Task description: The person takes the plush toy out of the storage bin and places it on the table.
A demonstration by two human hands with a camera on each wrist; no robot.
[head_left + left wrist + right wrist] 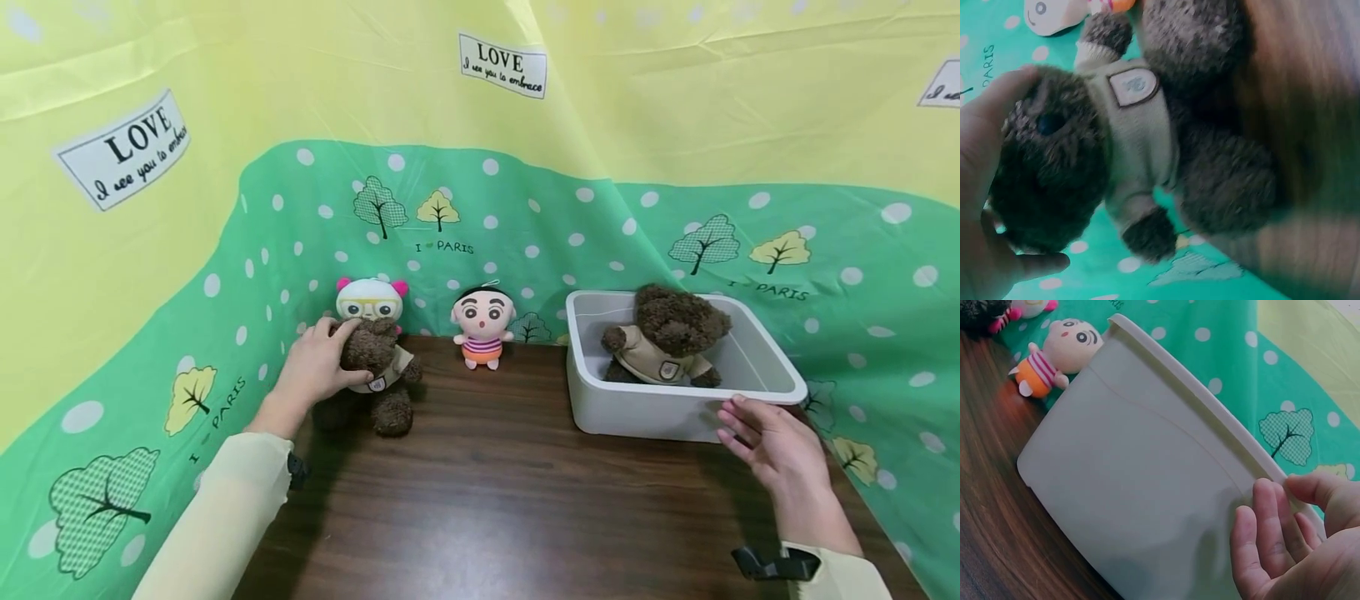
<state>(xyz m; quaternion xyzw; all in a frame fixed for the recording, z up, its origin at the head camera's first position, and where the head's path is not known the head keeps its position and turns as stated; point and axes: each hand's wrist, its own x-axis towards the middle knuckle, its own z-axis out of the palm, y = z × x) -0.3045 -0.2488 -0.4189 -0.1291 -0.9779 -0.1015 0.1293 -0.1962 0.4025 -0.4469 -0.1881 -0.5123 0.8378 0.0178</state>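
My left hand (317,367) holds a brown teddy bear (1141,125) in a beige shirt by its head, thumb on one side and fingers on the other. The bear is roughly upright at the left of the table, legs toward me. At the right, my right hand (783,462) is at the near corner of a light grey plastic bin (637,412). Its thumb lies at the rim and its fingers extend along the outer wall; whether they press on it is unclear. Inside the bin leans a second brown teddy bear (667,337), also in a beige shirt.
Behind the held bear, a white plush toy (367,298) with pink ears and yellow glasses is partly hidden. A small boy doll (482,325) in a striped top sits against the green and yellow curtain (525,225). Dark wood covers the table (480,500).
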